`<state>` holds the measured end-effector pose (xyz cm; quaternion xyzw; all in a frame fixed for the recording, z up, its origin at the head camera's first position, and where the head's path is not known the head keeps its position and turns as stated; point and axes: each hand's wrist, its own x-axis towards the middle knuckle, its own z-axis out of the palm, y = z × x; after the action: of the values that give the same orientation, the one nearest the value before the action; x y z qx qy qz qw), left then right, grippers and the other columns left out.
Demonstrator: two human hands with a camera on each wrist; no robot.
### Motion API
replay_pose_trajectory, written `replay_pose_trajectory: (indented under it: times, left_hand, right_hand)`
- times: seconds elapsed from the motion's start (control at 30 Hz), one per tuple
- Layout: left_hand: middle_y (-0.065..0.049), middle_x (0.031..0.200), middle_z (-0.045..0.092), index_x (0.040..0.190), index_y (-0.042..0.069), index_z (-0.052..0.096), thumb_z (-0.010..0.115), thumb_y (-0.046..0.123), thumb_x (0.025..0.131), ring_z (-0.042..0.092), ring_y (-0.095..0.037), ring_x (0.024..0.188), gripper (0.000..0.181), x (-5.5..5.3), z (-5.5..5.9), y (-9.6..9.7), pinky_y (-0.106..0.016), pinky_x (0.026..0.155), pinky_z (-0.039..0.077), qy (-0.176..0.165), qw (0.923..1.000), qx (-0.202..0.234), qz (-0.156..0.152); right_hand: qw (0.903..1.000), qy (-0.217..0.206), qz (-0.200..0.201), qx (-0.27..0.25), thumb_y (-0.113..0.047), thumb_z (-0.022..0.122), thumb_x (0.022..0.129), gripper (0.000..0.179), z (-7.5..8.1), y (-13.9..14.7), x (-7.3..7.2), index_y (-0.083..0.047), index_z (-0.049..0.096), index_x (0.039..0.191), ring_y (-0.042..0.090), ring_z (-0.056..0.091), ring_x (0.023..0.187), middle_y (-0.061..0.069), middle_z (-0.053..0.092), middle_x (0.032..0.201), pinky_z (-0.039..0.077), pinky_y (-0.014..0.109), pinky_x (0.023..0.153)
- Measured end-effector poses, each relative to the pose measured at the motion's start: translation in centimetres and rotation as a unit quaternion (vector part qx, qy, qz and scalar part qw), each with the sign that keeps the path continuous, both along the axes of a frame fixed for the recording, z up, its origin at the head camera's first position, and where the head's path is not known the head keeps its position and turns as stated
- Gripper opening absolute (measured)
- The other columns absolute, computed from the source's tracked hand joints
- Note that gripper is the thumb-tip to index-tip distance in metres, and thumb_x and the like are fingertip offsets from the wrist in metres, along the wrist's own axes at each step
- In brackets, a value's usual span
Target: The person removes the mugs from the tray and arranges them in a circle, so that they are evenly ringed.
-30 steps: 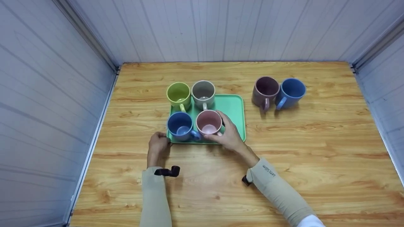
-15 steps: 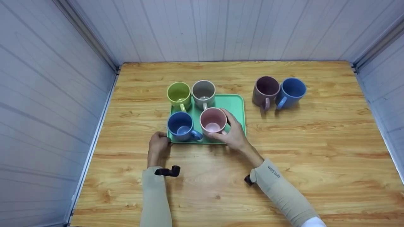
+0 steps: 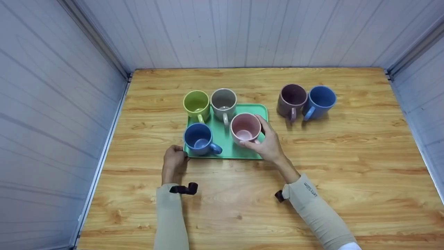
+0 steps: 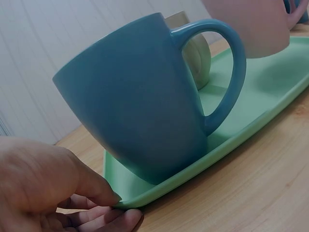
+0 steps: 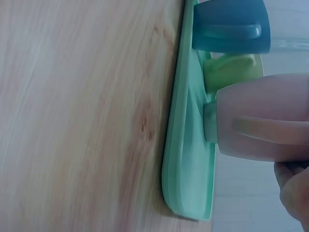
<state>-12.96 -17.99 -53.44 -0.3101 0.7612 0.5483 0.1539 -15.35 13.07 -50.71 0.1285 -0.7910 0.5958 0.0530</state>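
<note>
My right hand (image 3: 271,146) grips a pink mug (image 3: 245,127) near its rim, fingers on the far side and thumb in front. In the right wrist view a gap shows between the pink mug's base (image 5: 223,121) and the light green tray (image 5: 193,188). At the tray's near left corner, my left hand (image 3: 174,160) pinches the edge, thumb on top and fingers below in the left wrist view. A blue mug (image 4: 140,96) stands on the tray right by that corner. Behind it are a lime green mug (image 3: 196,106) and a grey mug (image 3: 223,104), at the tray's back left.
A dark purple mug (image 3: 292,99) and a second blue mug (image 3: 319,100) stand side by side on the wooden table (image 3: 347,156), right of the tray. Pale panel walls (image 3: 229,34) enclose the table at the back and both sides.
My right hand has carried the pink mug rightward and a little away from me, from beside the blue mug toward the tray's right part. My left hand has stayed at the tray corner.
</note>
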Motion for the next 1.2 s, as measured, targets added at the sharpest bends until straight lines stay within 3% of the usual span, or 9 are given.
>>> replay_pose_trajectory:
  times: [0.17,0.4,0.6,0.87,1.2]
  left_hand:
    - [-0.013,0.11,0.055,0.114,-0.001,0.052,0.049,0.001,0.088,0.055,-0.02,0.091,0.026,0.0,-0.1,-0.1,-0.03,0.078,0.048,0.002,1.0,0.006,0.004]
    - [-0.013,0.108,0.055,0.113,-0.001,0.052,0.049,0.002,0.088,0.055,-0.021,0.091,0.025,0.1,-0.1,0.0,-0.03,0.078,0.047,0.005,1.0,0.002,-0.001]
    - [-0.013,0.106,0.056,0.113,-0.001,0.052,0.049,0.002,0.089,0.055,-0.022,0.091,0.024,0.0,0.0,0.1,-0.03,0.077,0.046,0.008,0.9999,-0.007,-0.001]
    - [-0.013,0.103,0.057,0.112,0.0,0.052,0.048,0.002,0.089,0.056,-0.021,0.087,0.024,-0.1,-0.1,0.3,-0.03,0.074,0.047,0.004,1.0,-0.006,0.005]
    - [-0.014,0.109,0.054,0.113,0.0,0.05,0.047,0.002,0.09,0.056,-0.023,0.092,0.023,0.0,-0.1,0.1,-0.032,0.079,0.047,0.006,0.9999,0.012,0.001]
  right_hand:
    - [0.9997,-0.016,-0.017,-0.003,-0.011,0.087,0.066,0.094,1.1,0.7,0.4,0.002,0.036,0.144,0.031,0.047,0.127,0.019,0.046,0.14,0.036,0.046,0.108]
    - [0.9995,-0.005,-0.028,-0.015,-0.006,0.084,0.068,0.089,3.6,1.8,1.4,0.009,0.035,0.141,0.039,0.046,0.126,0.026,0.046,0.138,0.037,0.052,0.105]
    - [0.9988,0.01,-0.041,-0.024,-0.007,0.084,0.069,0.085,3.8,3.4,1.4,0.004,0.039,0.141,0.037,0.047,0.124,0.023,0.048,0.137,0.037,0.053,0.105]
    - [0.9967,-0.017,-0.076,-0.023,-0.002,0.083,0.068,0.088,4.1,5.3,1.5,0.006,0.036,0.142,0.037,0.046,0.125,0.024,0.046,0.138,0.036,0.052,0.106]
    - [0.9949,0.006,-0.1,-0.015,-0.001,0.082,0.069,0.086,3.8,6.9,1.4,0.005,0.037,0.141,0.036,0.047,0.125,0.024,0.045,0.14,0.035,0.052,0.106]
